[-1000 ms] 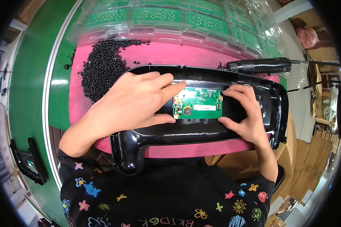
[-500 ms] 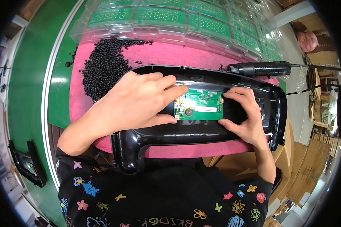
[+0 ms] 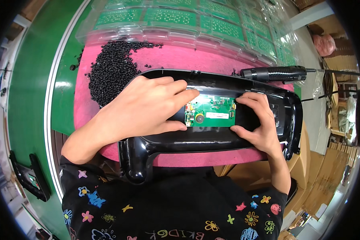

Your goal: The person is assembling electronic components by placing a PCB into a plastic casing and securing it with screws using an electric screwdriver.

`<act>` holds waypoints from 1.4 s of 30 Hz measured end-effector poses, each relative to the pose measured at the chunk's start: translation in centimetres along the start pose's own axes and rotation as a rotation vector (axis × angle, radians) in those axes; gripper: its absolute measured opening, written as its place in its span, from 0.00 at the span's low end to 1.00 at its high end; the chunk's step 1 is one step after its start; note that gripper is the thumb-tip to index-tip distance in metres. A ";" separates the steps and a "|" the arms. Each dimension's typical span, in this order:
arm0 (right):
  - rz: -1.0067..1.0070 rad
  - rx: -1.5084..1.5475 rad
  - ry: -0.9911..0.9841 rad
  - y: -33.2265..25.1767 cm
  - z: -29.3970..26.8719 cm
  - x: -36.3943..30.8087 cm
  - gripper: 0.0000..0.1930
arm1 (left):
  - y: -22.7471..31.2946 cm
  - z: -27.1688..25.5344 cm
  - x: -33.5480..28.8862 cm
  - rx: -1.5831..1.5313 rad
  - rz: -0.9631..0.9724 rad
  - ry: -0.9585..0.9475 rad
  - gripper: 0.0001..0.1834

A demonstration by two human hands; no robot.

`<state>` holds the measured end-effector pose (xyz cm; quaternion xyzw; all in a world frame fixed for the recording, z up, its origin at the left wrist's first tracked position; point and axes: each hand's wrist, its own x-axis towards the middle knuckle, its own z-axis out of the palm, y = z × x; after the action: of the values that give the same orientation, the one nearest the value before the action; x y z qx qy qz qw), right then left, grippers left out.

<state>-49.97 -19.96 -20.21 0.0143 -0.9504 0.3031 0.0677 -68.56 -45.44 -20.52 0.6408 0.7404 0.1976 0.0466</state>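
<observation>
A small green circuit board (image 3: 212,114) lies inside a long glossy black plastic housing (image 3: 212,140) that rests on a pink mat (image 3: 176,60). My left hand (image 3: 144,108) lies flat over the housing's left half, its fingertips pressing the board's left edge. My right hand (image 3: 258,120) grips the board's right edge between thumb and fingers. Both hands hold the board in its seat.
A heap of small black screws (image 3: 108,70) lies on the mat at the left. Clear trays of green circuit boards (image 3: 196,20) stand behind. A black electric screwdriver (image 3: 276,74) lies at the right. A dark device (image 3: 30,178) sits low left, and cardboard boxes (image 3: 332,160) stand at the right.
Hardly anything has moved; both hands stay on the board, with only slight finger shifts.
</observation>
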 end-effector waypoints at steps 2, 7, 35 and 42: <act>-0.011 -0.017 -0.017 0.1 0.0 0.0 0.33 | -0.3 0.1 -0.2 -0.011 0.048 0.012 0.36; -0.024 -0.056 -0.038 -1.0 -0.2 0.6 0.37 | -0.9 0.0 -0.4 -0.041 0.031 0.019 0.35; 0.197 1.139 0.546 3.5 -1.3 10.5 0.16 | -10.2 0.7 -0.4 0.043 -0.596 0.179 0.05; -0.069 1.577 0.599 -0.9 -0.7 9.5 0.14 | -5.7 -0.5 2.6 -0.467 -0.145 0.411 0.06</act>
<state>-59.26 -20.19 -17.78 0.0052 -0.4016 0.8665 0.2965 -74.46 -43.64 -21.61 0.5048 0.7128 0.4837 0.0557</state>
